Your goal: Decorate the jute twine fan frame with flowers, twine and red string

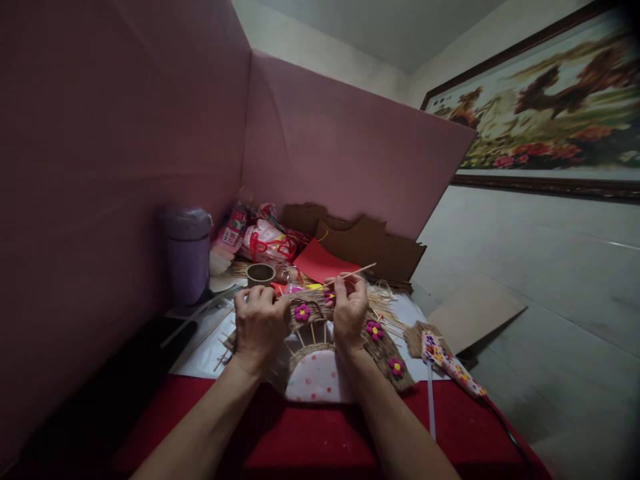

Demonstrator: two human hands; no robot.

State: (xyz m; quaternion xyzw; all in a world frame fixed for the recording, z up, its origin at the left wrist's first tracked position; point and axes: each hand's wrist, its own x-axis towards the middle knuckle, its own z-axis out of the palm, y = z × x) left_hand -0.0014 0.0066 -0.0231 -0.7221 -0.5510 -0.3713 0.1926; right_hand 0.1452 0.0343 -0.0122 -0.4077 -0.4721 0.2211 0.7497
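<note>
A rope-wrapped arch (315, 303) with pink felt-like flowers (375, 330) stands at the front of the table. Thin sticks join it to a smaller inner half-round covered in white dotted cloth (317, 377). My left hand (261, 327) is closed over the arch's upper left part, fingertips hidden behind it. My right hand (350, 310) pinches a thin wooden stick (363, 269) between thumb and fingers, just above the arch's upper right; the stick points up to the right.
A purple bin (189, 257) stands left, near a tape roll (261, 274). Behind lie red paper (325, 261), torn cardboard (370, 243) and loose sticks (385, 312). A flower-patterned glue gun (453, 363) with a cord rests at the right table edge. Pink panels enclose the back and left.
</note>
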